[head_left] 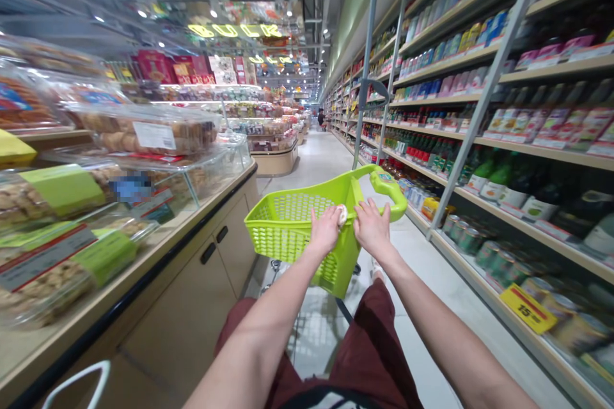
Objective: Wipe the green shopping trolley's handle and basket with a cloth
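Note:
A lime-green shopping cart with a perforated basket stands in front of me, turned at an angle in the aisle. My left hand is closed on the near rim of the basket, beside a small white round item whose nature I cannot make out. To its right, my right hand has its fingers curled over the cart's rim near the base of the looped green handle. The inside of the basket shows only in part.
At left runs a wooden counter with packaged baked goods. Tall shelves of bottles and cans line the right, with a yellow price tag low down. A pale floor aisle leads to a distant person.

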